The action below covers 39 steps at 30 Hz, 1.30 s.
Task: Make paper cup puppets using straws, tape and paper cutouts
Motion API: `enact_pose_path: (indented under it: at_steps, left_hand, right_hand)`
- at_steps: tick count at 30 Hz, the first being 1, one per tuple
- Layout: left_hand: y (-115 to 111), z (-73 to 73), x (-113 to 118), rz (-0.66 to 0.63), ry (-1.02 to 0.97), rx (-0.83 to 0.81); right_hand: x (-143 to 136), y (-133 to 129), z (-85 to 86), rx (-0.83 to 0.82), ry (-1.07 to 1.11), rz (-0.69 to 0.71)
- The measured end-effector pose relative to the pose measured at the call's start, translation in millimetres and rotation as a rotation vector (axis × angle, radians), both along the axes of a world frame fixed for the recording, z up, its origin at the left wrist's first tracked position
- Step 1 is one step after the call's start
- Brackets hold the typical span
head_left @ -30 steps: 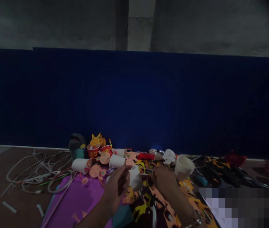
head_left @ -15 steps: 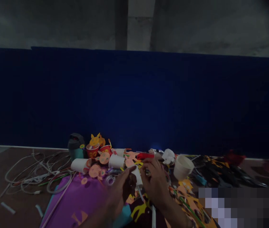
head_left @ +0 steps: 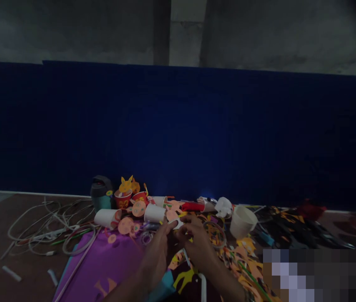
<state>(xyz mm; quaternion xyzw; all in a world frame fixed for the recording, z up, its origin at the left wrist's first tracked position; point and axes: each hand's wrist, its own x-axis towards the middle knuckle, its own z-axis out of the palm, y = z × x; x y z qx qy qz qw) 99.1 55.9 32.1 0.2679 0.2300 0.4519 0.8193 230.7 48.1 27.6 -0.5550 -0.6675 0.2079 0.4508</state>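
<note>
Near the middle, my left hand (head_left: 160, 247) is closed around a small white paper cup (head_left: 176, 222), of which only a pale part shows between the hands. My right hand (head_left: 197, 243) meets it from the other side, fingers bent and pressed to it; the fingertips are partly hidden. Just beyond lie a peach paper animal cutout (head_left: 172, 213) and a white cup on its side (head_left: 155, 214). A roll of clear tape (head_left: 147, 238) sits left of my left hand, and a larger tape ring (head_left: 215, 234) is right of my right hand.
Purple sheets (head_left: 105, 256) spread at the front left, with tangled white cables (head_left: 52, 226) farther left. A teal and black container (head_left: 101, 195) and red cups (head_left: 123, 199) stand behind. A white tub (head_left: 242, 221) and orange paper scraps (head_left: 250, 268) are at right. A blue panel (head_left: 178, 134) backs everything.
The white cup has turned between my hands and shows less of its side. My right hand has shifted slightly down and left, uncovering the tape ring beside it.
</note>
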Motion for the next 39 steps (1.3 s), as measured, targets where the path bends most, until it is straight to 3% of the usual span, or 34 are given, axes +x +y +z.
enact_pose_path:
  at_steps: [8,16,22,30,39]
  left_hand:
    - [-1,-2.9,-1,-0.029,-0.025,0.039]
    - [-3,4.4,1,-0.04,-0.007,0.048]
    - [-5,6.3,1,0.012,0.002,-0.012]
    - [-2,12.0,0,0.066,0.062,0.048]
    - [4,-6.3,-3,0.128,0.147,0.138]
  right_hand:
    - [-1,-2,3.9,0.041,-0.027,-0.031]
    - [0,-2,2.7,0.11,-0.146,-0.071]
    - [1,-5,2.1,0.215,-0.28,-0.1]
    - [-1,-8,4.4,0.292,-0.346,-0.134]
    - [0,-4,-2.3,0.268,-0.283,-0.117]
